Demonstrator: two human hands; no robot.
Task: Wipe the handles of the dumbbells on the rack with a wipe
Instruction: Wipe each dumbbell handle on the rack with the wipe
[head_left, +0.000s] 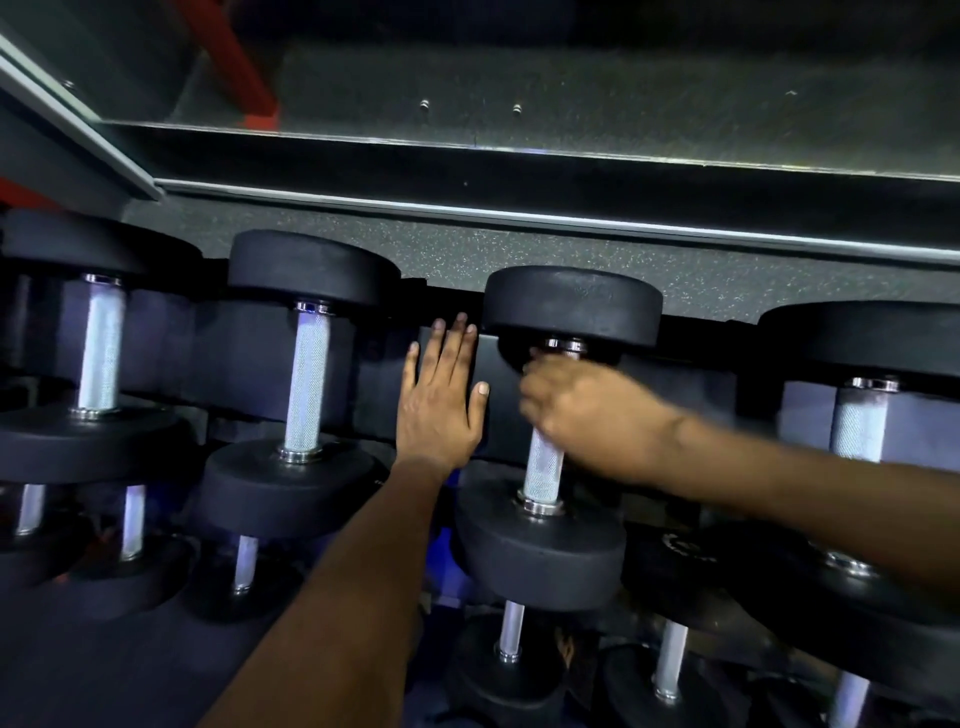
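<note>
Knurled steel handle, 3rd dumbbell, top rack row: my R hand wraps it, wipe not visible. L hand flat, fingers straight, on rack. Best: twist full-length, collar to collar.

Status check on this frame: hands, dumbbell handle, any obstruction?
Right hand gripping upper part of third dumbbell handle; wipe not visible. Left hand flat on rack divider, fingers straight. Nothing blocking the handle.
</note>
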